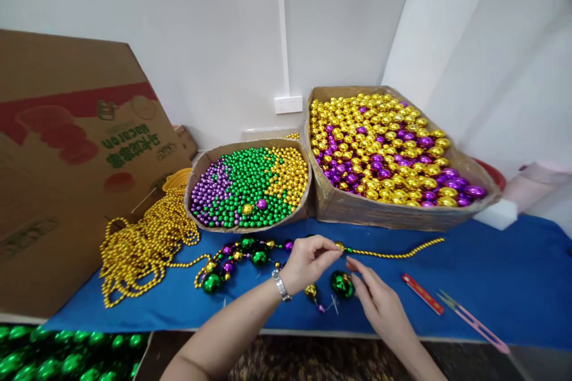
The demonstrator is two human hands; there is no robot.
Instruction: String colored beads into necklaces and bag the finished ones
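My left hand (pixel 308 262), with a silver watch or bracelet (pixel 280 284) at the wrist, has thumb and forefinger pinched at a bead string, just by a gold bead (pixel 340 246). From there a chain of small gold beads (pixel 397 254) runs right across the blue cloth. Facing it, my right hand (pixel 373 292) has its fingers stretched out and slightly apart, close beside a large green ball (pixel 342 284). Whether it touches a thread is too fine to tell. Left of my hands lies a garland of green, purple and gold balls (pixel 259 255), partly hidden by my left hand.
Behind stand a box of small purple, green and gold beads (pixel 250 175) and a larger box of gold and purple balls (pixel 379 149). Gold bead chains (pixel 147 244) are heaped left, beside a big carton (pixel 67 161). Right lie a red packet (pixel 422 293) and pink-handled snips (pixel 480 324).
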